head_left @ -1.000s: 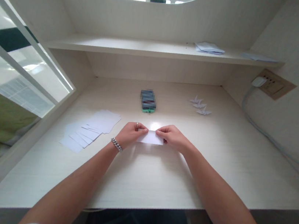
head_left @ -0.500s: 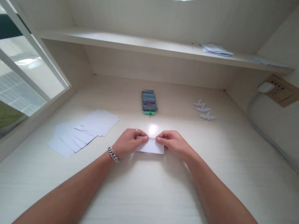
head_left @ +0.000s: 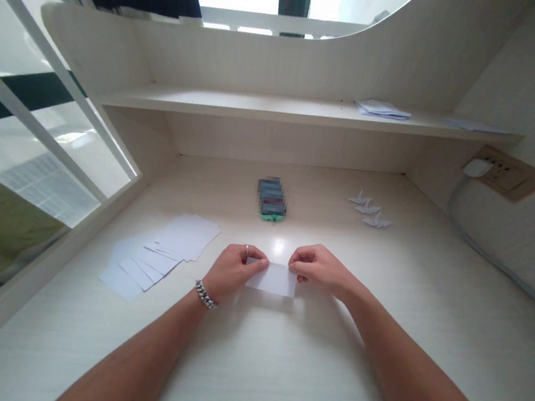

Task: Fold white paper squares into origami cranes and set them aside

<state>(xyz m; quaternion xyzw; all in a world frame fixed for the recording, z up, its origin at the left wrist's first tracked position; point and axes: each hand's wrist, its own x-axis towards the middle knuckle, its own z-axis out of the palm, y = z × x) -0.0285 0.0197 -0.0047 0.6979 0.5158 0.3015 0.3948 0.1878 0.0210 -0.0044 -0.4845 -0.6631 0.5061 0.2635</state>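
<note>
A small white sheet of paper [head_left: 272, 279], which looks folded, is held near the middle of the desk. My left hand [head_left: 236, 269], with a ring and a chain bracelet, pinches its upper left part between thumb and fingers. At the upper right corner my right hand [head_left: 320, 268] is closed on the paper's edge with thumb and forefinger. The fingers behind the paper are partly hidden. To the left lie several loose white sheets [head_left: 187, 236], fanned out. Beyond my right hand sit several small folded paper cranes [head_left: 368, 209].
A phone-like object [head_left: 272, 200], blurred by pixels, lies at the back centre of the desk [head_left: 243, 370]. Above runs a shelf [head_left: 240, 108] with a paper stack [head_left: 382, 109]. At right, a plug with a grey cable [head_left: 489, 255] sits in a wall socket [head_left: 515, 174]. White rails stand at left.
My right hand has slid outward from near the paper's top middle to its right corner. My left hand keeps its pinch. The camera view has tilted upward a little.
</note>
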